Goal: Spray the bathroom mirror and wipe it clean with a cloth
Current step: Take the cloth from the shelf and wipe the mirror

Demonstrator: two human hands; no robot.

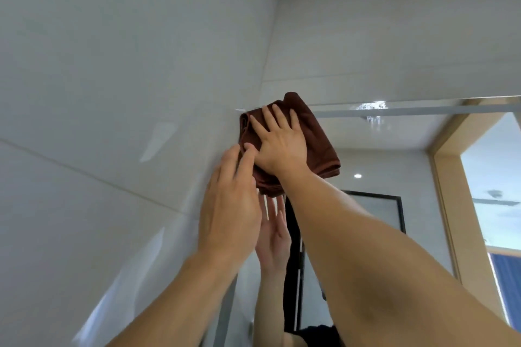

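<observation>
Two bare hands reach up to one folded brown cloth (293,141) at the mirror's (389,155) top left corner (beside the grey tiled wall (127,65)): the right hand (277,144) presses it with flat spread fingers, the left hand (231,203) touches its lower edge with straight fingers.

Home bathroom, glossy grey wall tiles (112,70) at left, wall mirror (394,155) at right reflecting a wood-framed doorway (445,177)

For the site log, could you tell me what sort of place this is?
Probably a bathroom: glossy wall tiles, a wall mirror reflecting a doorway, and a brown cloth pressed to its top corner.
</observation>
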